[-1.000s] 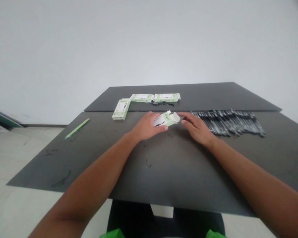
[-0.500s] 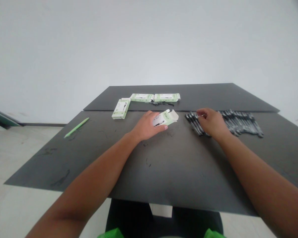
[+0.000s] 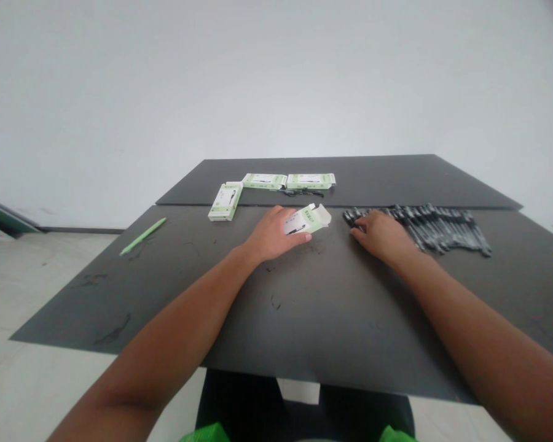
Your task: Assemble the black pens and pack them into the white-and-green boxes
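Note:
My left hand (image 3: 271, 233) grips a small green-and-white carton (image 3: 308, 220) with its end flap open, held just above the dark table (image 3: 304, 307). My right hand (image 3: 381, 236) lies palm down over the left end of a long row of black pens (image 3: 435, 222). Its fingers curl over several pens, and what lies under the palm is hidden.
Three closed green-and-white cartons lie at the back: one (image 3: 225, 202) at the left, two more (image 3: 264, 181) (image 3: 310, 180) in a row. A couple of loose black pens (image 3: 299, 193) rest in front of them. A green pen (image 3: 142, 237) lies at the far left.
My right hand left the carton's open flap, went right to the row of pens, and now presses down on the pens at the row's left end. The left hand kept still.

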{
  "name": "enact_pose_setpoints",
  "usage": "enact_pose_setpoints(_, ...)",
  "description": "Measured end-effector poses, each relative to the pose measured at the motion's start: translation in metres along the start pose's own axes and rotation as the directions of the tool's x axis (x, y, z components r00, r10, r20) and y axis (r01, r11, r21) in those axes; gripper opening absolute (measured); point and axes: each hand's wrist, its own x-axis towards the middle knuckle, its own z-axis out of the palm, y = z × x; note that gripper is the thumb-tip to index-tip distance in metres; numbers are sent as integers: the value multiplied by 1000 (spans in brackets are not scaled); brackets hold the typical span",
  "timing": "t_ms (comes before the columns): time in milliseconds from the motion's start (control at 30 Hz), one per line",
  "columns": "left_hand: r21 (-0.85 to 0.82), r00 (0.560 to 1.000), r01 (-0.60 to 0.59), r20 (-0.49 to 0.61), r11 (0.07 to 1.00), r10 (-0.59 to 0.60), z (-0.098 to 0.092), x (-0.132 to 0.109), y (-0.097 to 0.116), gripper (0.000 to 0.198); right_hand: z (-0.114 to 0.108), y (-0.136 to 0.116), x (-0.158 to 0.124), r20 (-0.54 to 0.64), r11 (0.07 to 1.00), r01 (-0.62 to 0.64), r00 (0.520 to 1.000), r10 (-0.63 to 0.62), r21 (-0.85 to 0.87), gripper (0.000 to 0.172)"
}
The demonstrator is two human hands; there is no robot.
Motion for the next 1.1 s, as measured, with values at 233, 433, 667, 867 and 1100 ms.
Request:
enact_pose_setpoints(233, 9, 1000, 2, 15, 1000, -3, 0, 1, 2, 74, -6, -10, 0, 71, 998, 12, 997, -8, -54, 45)
enact_pose_setpoints(433, 8, 1000, 10, 10, 1000, -10, -1, 1, 3, 74, -9, -18, -3, 79, 996, 47, 996, -40, -79, 46)
enact_pose_setpoints(667, 17, 1000, 3, 18, 1000, -3, 0, 1, 1, 74, -10, -16, -2, 97, 995, 22, 995, -12, -98, 45)
enact_pose_setpoints(867, 21, 1000, 10, 23, 1000, -10, 0, 0, 0, 74, -8, -13, -3, 89, 996, -22, 996, 29, -81, 46)
enact_pose_setpoints(1100, 15, 1000, 3, 21, 1000, -3, 0, 0, 0, 76, -9, -16, 0, 125, 994, -65, 989, 77, -93, 46)
